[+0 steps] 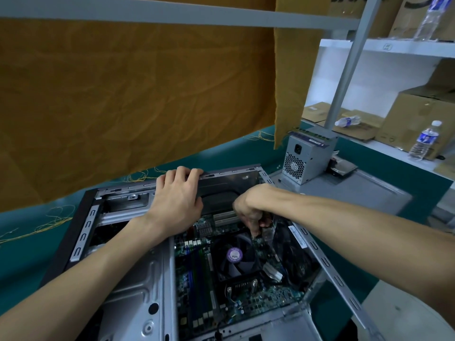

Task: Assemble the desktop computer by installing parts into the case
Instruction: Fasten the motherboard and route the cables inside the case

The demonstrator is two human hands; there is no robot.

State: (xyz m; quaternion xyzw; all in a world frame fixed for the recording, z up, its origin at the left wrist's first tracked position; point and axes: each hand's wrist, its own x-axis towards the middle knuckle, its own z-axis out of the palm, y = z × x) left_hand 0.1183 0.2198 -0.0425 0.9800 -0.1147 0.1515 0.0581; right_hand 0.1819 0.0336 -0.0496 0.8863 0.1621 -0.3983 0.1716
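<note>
An open grey computer case (138, 286) lies on its side on the teal mat. Inside sits a green motherboard (197, 279) with a black CPU fan (236, 257) bearing a purple sticker. My left hand (177, 198) grips the case's far top rim with its fingers curled over the edge. My right hand (251, 212) reaches down inside the case just behind the fan, fingers pinched on a small dark part that I cannot make out. A grey power supply (305, 158) stands upright outside the case at the back right.
An ochre cloth (135, 94) hangs behind the case. The case's side panel (357, 193) lies flat to the right with a hard drive (342, 166) on its far edge. Water bottles (424, 141) and cardboard boxes (418, 119) stand on white shelves. Yellow threads lie on the mat (24, 254).
</note>
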